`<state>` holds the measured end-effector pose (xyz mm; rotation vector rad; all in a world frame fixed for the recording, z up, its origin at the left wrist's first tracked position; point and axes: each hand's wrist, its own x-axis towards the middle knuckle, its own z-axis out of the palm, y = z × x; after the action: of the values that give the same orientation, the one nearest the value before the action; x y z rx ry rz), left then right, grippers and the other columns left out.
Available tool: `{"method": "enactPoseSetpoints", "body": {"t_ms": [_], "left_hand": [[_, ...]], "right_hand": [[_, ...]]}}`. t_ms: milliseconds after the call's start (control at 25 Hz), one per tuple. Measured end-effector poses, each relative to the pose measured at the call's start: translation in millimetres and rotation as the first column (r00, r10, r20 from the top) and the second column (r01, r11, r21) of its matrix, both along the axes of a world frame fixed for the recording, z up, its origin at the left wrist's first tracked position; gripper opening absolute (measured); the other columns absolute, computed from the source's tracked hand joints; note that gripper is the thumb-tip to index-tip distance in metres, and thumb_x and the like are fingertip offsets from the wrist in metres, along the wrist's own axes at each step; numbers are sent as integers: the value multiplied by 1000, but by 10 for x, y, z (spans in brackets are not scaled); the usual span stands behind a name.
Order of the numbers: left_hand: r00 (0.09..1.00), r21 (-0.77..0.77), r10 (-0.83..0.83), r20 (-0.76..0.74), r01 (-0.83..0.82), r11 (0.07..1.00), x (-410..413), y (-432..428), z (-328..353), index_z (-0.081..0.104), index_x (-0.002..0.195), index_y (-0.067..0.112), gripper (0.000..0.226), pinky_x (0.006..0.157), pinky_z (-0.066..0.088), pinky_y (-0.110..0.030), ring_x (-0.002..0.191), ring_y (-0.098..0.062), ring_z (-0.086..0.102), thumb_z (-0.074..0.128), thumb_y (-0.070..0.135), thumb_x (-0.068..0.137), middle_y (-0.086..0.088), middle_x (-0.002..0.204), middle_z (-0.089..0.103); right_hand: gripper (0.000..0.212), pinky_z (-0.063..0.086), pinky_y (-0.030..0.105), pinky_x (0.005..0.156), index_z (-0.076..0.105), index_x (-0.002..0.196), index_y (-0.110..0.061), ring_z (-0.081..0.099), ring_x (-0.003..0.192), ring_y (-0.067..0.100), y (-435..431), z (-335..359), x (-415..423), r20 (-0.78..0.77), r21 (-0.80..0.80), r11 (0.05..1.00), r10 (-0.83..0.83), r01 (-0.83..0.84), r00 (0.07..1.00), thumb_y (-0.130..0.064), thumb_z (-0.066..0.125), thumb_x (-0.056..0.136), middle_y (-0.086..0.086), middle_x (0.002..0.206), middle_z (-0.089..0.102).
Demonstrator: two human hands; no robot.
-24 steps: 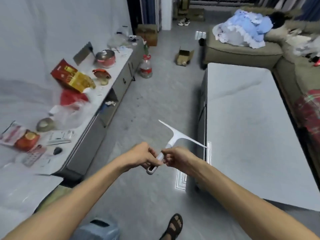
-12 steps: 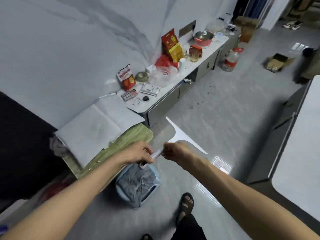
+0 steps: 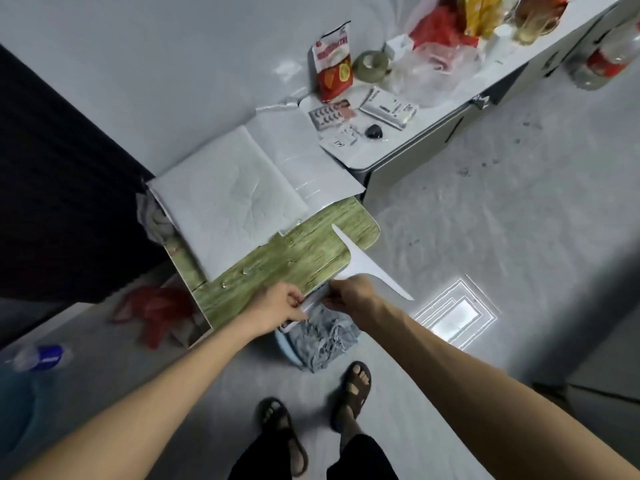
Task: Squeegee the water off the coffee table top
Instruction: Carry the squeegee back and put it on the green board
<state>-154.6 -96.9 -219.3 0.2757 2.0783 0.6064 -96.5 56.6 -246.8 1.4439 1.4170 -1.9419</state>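
Observation:
I hold a white T-shaped squeegee (image 3: 360,263) in both hands. My left hand (image 3: 280,304) grips the lower end of its handle and my right hand (image 3: 351,294) grips the handle just under the blade. The blade hangs over the near right corner of a low green wood-grain table (image 3: 294,268). A few water drops sit on the green top near its front edge. White folded sheets (image 3: 228,206) cover the far half of that table.
A light blue basin with grey cloth (image 3: 322,336) stands on the floor under my hands. Red plastic bags (image 3: 156,310) lie left of it. A long cluttered cabinet (image 3: 415,133) runs at the upper right. My sandalled feet (image 3: 353,386) are below.
My view has swung left, away from the large grey table, to the small green table. Both hands kept hold of the squeegee and carried it over the green table's near corner.

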Motion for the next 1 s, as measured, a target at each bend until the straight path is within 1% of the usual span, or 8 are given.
{"method": "enactPoseSetpoints", "body": {"t_ms": [80,160,320,520,680,880,920,1000], "left_hand": [[1000,-8,-24,8,24,1000,-288,-68,-517,70,105,12,29,78,50,-31,94,-24,68,78,16,77,-6,99,72],[998,-13,-54,13,54,998,-575,-135,-1086,71,103,10,24,83,55,-34,94,-26,70,76,13,79,-8,99,75],[997,-21,-81,17,82,996,-1059,-328,-2021,70,106,9,26,90,55,-38,96,-22,70,74,13,81,-6,104,74],[988,-20,-144,-52,143,990,-1453,-550,-2800,70,100,17,20,64,49,-20,84,-13,67,74,20,81,1,98,74],[946,-110,-276,-170,260,959,-1546,-595,-2960,70,101,22,21,78,57,-36,88,-21,69,71,25,80,-1,98,75],[889,-172,-416,-192,386,906,-1580,-476,-2765,64,107,22,28,82,55,-39,94,-24,66,68,26,80,-2,107,72],[875,-173,-435,-214,404,898,-1593,-421,-2676,62,110,22,30,81,55,-38,94,-23,65,68,25,82,-2,109,70],[833,-164,-492,-252,465,870,-1567,-236,-2360,60,110,22,27,74,51,-33,88,-19,62,68,26,84,0,108,68]], "right_hand": [[19,47,19,37,55,72,3,51,29,9,-79,-488,-327,27,49,999,21,-23,999,5,53,91,12,52,55],[24,48,22,42,54,65,0,50,31,11,-183,-1025,-610,47,100,995,20,-25,999,8,55,87,12,51,53],[28,47,38,63,55,57,-4,52,53,25,-442,-1942,-1038,48,177,984,14,-22,999,3,60,84,15,62,55],[15,55,43,64,59,67,-8,62,63,26,-722,-2589,-1365,7,349,937,4,-7,1000,-6,63,82,15,70,66],[8,57,44,73,61,83,-4,68,78,30,-818,-2728,-1417,18,378,926,16,-21,1000,-11,61,87,15,83,70],[15,56,45,73,59,67,-9,62,69,26,-678,-2498,-1292,-1,261,964,54,-52,999,-7,68,80,13,70,64],[9,55,42,71,60,78,-5,61,68,25,-633,-2398,-1230,-17,229,973,47,-42,999,-7,68,81,13,73,63],[23,55,37,70,56,106,-1,63,71,24,-478,-2066,-1024,-20,187,982,43,-38,999,-7,66,87,18,87,64]]}}
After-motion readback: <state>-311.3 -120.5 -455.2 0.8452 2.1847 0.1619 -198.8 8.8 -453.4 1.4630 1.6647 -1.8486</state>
